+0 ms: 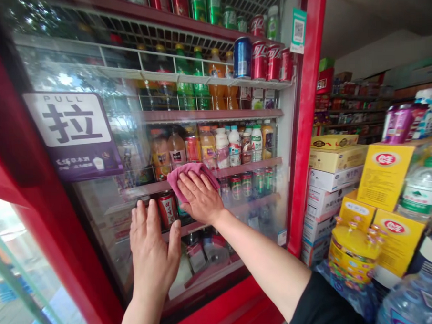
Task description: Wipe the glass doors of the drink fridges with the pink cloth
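My right hand (pixel 201 196) presses flat on a pink cloth (pixel 190 177) against the glass door (pixel 107 219) of a red-framed drinks cooler. My left hand (pixel 153 246) rests open on the same pane just below and left of the cloth, with its fingers spread and nothing in it. Behind the glass, shelves hold bottled juices, milk drinks and cans, partly hidden by both hands. A purple and white PULL sticker (pixel 71 135) is stuck on the glass to the left of my hands.
A red upright (pixel 303 124) of the cooler stands to the right. Beyond it are stacked cartons (pixel 334 180), yellow boxes (pixel 385 183) and large water bottles (pixel 423 189). Store shelves run along the back right. At lower left, a glass pane shows the pavement outside.
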A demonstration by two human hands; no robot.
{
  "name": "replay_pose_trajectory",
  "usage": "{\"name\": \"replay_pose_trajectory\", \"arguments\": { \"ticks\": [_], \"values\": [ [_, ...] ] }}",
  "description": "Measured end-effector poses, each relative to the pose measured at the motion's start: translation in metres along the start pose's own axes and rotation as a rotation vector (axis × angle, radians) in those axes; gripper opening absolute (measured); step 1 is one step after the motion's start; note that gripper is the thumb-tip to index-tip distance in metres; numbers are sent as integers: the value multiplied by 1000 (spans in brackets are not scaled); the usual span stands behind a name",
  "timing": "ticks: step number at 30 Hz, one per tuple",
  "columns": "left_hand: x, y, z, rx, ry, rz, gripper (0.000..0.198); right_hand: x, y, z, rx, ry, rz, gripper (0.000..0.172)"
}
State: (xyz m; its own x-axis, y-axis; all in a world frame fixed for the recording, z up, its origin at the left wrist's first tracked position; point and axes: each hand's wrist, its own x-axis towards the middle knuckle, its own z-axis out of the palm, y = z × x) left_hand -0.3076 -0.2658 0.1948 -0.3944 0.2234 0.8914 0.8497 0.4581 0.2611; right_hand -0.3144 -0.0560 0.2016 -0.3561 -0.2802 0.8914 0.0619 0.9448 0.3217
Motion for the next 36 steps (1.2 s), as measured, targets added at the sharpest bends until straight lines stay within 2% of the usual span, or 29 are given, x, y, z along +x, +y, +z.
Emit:
{"name": "replay_pose_trajectory", "arguments": {
  "ticks": [2,6,10,13,15,17,19,21,25,27,29,32,36],
  "values": [
    [0,5,8,-3,-17,7,83,-11,23,-2,-28,21,10,76],
    [-4,15,28,-15,-53,43,84,-44,74,-8,-102,31,180,77],
    [-9,25,42,-28,-91,49,84,-77,123,-17,-179,97,302,79],
    [-13,30,42,-33,-98,45,85,-84,150,-24,-178,157,514,80],
    [-14,31,38,-30,-100,40,85,-76,158,-25,-161,247,753,79],
    [-14,33,33,-31,-94,33,84,-60,154,-25,-144,337,971,80],
    [-12,34,28,-38,-80,30,84,-43,138,-24,-125,361,1041,82],
    [-9,36,25,-47,-73,36,84,-28,115,-24,-89,290,918,81],
    [-4,43,26,-67,-66,63,84,-15,78,-27,-24,49,349,72],
    [-3,47,30,-77,-69,84,84,-14,76,-30,-30,-18,115,68],
    [-3,50,36,-85,-69,102,83,-15,86,-33,-38,-57,-17,68],
    [-5,52,47,-90,-81,114,83,-23,114,-34,-43,-75,-37,71],
    [-8,55,62,-98,-113,115,84,-48,154,-33,-101,-11,184,76]
  ]
}}
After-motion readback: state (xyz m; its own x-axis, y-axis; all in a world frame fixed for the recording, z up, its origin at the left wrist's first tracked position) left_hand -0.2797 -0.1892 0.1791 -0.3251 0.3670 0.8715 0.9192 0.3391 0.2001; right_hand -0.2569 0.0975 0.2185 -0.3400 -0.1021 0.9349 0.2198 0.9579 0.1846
